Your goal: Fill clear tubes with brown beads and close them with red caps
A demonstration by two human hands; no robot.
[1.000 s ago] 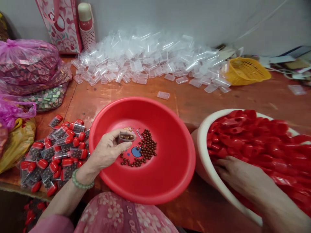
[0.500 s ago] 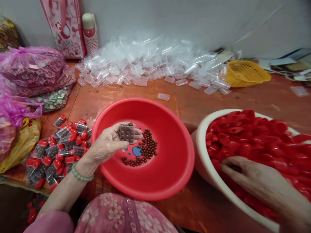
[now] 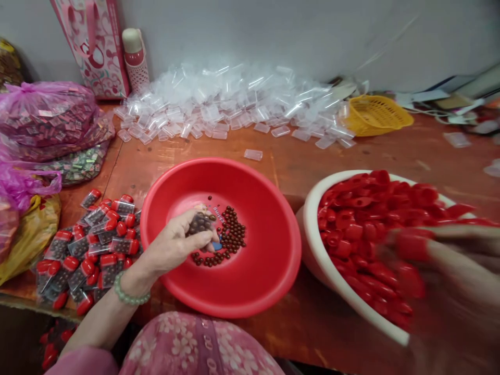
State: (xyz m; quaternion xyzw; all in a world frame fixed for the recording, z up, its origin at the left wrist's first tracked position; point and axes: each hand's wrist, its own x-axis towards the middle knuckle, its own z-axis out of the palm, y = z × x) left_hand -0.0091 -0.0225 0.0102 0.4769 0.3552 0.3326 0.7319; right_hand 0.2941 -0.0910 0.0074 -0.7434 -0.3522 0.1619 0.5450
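Note:
Over the red basin (image 3: 265,271), my left hand (image 3: 174,242) holds a small clear box (image 3: 201,223) filled with brown balls. More brown balls (image 3: 234,229) lie on the basin's floor, to the right of and below that hand. My right hand (image 3: 457,260) is smeared by motion above the white-rimmed tub (image 3: 312,213) of red caps (image 3: 359,208). Red shapes show at its fingers, but I cannot tell whether it grips any of them.
Filled boxes with red caps (image 3: 105,224) are heaped left of the basin. Clear empty boxes (image 3: 234,99) pile along the wall, beside a yellow basket (image 3: 377,114). Plastic bags (image 3: 50,120), a gift bag (image 3: 94,52) and a bottle (image 3: 136,62) stand at the back left.
My left hand has tilted the clear box and lowered it slightly. My right hand has lifted from among the red caps and moved right. The whole view has shifted a little.

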